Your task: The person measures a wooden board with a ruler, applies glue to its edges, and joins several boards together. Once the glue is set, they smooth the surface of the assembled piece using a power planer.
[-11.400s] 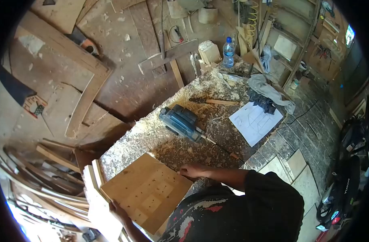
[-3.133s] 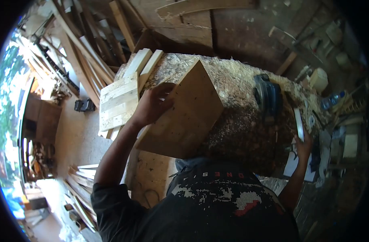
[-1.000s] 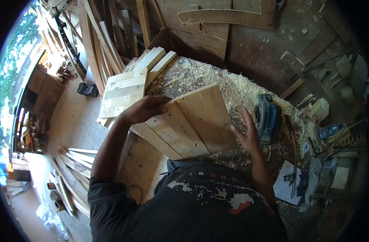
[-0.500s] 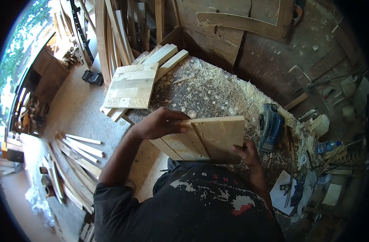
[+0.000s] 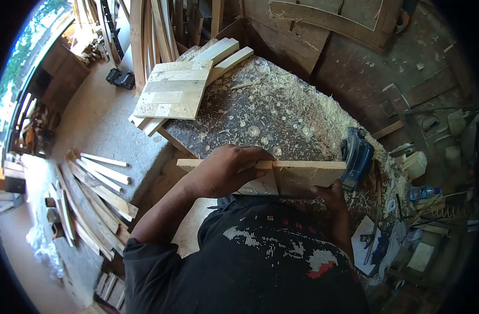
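Note:
A wooden panel (image 5: 302, 175) of joined boards stands on edge close to my shirt, its long top edge facing up. My left hand (image 5: 226, 170) is closed over that top edge, left of the panel's middle. At the panel's right end my right hand (image 5: 331, 196) grips it low, the thumb on the near face and the other fingers hidden behind. Just beyond the right end sits a blue power planer (image 5: 357, 157) on the shavings-covered workbench (image 5: 234, 125).
A second slatted panel (image 5: 174, 90) lies on two timber pieces (image 5: 231, 64) at the bench's far left. Long strips of wood (image 5: 90, 204) lie on the left floor. A water bottle (image 5: 424, 193) and paper sheet (image 5: 364, 243) are at right. Wood shavings (image 5: 328, 104) line the far bench edge.
The panel has turned more upright and level, so its top edge shows more and its face less. Both hands moved with it, and the view shifted slightly.

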### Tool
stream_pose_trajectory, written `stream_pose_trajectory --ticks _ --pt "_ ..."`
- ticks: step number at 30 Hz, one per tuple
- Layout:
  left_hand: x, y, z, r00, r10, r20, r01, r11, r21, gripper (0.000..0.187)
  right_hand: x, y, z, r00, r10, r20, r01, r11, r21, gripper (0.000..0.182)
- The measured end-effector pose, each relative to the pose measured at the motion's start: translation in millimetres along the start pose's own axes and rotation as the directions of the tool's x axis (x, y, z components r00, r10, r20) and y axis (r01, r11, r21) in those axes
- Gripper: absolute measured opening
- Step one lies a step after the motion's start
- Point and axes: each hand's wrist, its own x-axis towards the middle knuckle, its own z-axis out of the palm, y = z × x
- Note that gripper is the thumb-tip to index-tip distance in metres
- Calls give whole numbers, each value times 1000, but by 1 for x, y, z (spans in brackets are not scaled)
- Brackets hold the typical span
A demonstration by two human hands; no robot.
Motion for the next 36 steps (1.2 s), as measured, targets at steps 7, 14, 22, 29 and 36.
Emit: stream_pose_trajectory --ticks 7,14,22,29,36 --pt "-11 8 -4 992 -102 -70 101 995 -12 28 -1 -3 3 995 1 103 15 987 -159 31" --pt "-25 -2 19 885 -185 -427 225 973 45 21 -4 -18 37 974 -217 65 225 959 -175 44" --pt "-44 -20 13 888 -64 -456 173 964 200 29 -20 -20 66 943 -331 21 318 886 -336 42" --pt "-85 -25 -1 850 -104 -516 204 969 140 25 -29 -22 106 946 -324 -17 314 928 -202 22" --pt "-129 -13 0 568 367 -737 286 751 595 35 -26 -33 148 976 -217 -15 211 962 -175 39"
